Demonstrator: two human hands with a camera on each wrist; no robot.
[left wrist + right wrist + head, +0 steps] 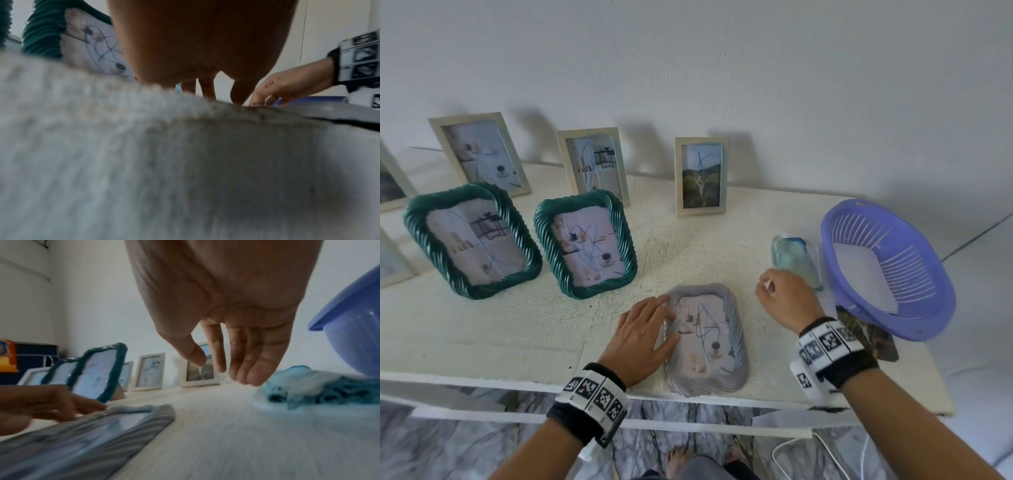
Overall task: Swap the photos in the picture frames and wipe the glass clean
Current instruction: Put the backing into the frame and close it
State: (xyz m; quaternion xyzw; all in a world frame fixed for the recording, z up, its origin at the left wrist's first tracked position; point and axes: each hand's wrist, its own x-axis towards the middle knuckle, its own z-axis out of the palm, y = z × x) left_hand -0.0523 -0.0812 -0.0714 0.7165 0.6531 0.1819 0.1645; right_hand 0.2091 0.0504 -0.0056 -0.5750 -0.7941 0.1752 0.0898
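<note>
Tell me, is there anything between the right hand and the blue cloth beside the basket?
Nothing visible stands in the way. The right hand hangs open above the table, its fingertips just short of the blue cloth; only bare table lies between. The purple basket sits on the cloth's far side.

no readable text, labels or numbers

In the head view, a pale wooden picture frame (390, 178) at nine o'clock is cut off by the left edge, as is another pale frame (388, 260) below it. A dark printed photo (873, 337) at four o'clock lies mostly hidden under the tilted purple plastic colander (893, 270). The left wrist view is mostly blurred tabletop. In the right wrist view, the grey ribbed picture frame (86, 431) at seven o'clock is smeared, its photo unreadable.
</note>
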